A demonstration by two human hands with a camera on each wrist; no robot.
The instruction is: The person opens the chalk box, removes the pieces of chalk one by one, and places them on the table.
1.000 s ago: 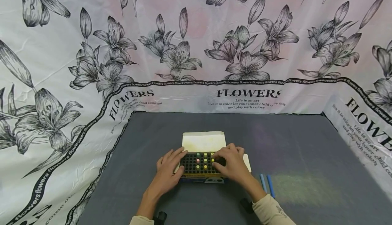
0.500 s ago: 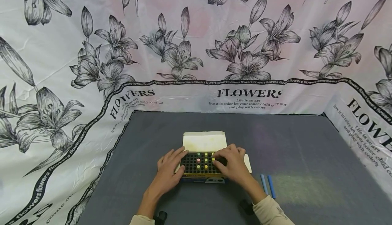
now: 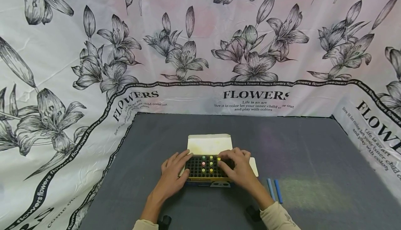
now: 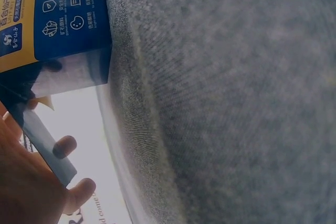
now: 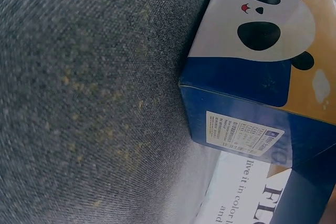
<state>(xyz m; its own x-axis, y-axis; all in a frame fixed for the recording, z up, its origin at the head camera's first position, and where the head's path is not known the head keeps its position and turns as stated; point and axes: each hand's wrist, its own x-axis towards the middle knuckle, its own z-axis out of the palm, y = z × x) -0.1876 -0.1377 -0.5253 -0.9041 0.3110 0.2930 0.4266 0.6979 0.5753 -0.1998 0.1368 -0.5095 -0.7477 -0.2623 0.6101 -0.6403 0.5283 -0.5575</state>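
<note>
An open chalk box [image 3: 205,179] with a black grid insert stands on the grey mat, and several coloured chalk sticks [image 3: 206,164] stand in its holes. My left hand [image 3: 179,163] rests with straight fingers against the box's left side and side flap. The right hand [image 3: 221,163] lies over the right part of the grid with curled fingers, thumb and forefinger at a yellow chalk stick [image 3: 218,159]. The left wrist view shows the box's blue and yellow wall [image 4: 58,19] and my fingers [image 4: 65,145] on the flap. The right wrist view shows the box's panda-printed side [image 5: 262,77].
Two blue chalk sticks [image 3: 274,190] lie on the grey mat [image 3: 313,153] just right of my right wrist. The box lid [image 3: 209,143] stands open at the far side. A floral cloth [image 3: 94,84] surrounds the mat at the back and both sides.
Almost nothing differs. The right hand's fingertips have shifted slightly over the yellow chalk sticks in the grid; the left hand stays on the box.
</note>
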